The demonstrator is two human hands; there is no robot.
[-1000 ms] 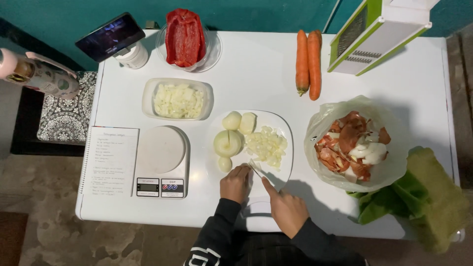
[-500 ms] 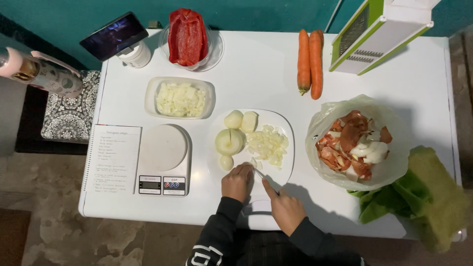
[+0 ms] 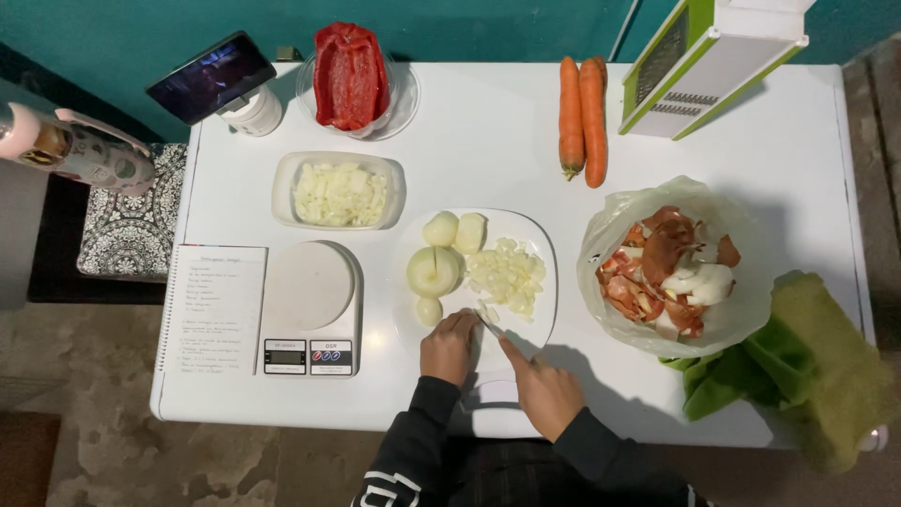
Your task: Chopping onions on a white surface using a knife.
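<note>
My left hand (image 3: 449, 345) presses down on a piece of onion at the near edge of a white plate (image 3: 540, 246). My right hand (image 3: 544, 390) grips a knife (image 3: 490, 326) whose blade lies against that piece, next to the left fingertips. On the plate lie peeled onion pieces (image 3: 435, 270) and a heap of chopped onion (image 3: 507, 277). The onion piece under my fingers is mostly hidden.
A clear tub of chopped onion (image 3: 339, 192), a kitchen scale (image 3: 309, 307) and a notebook (image 3: 212, 308) lie to the left. A bag of onion peels (image 3: 671, 268), green cloths (image 3: 798, 366), two carrots (image 3: 582, 117), a slicer (image 3: 709, 61), a red pepper in a bowl (image 3: 350, 75) and a phone (image 3: 210, 78) are around.
Both hands stay at the plate's near edge; the knife has shifted only slightly between cuts. Nothing else has moved.
</note>
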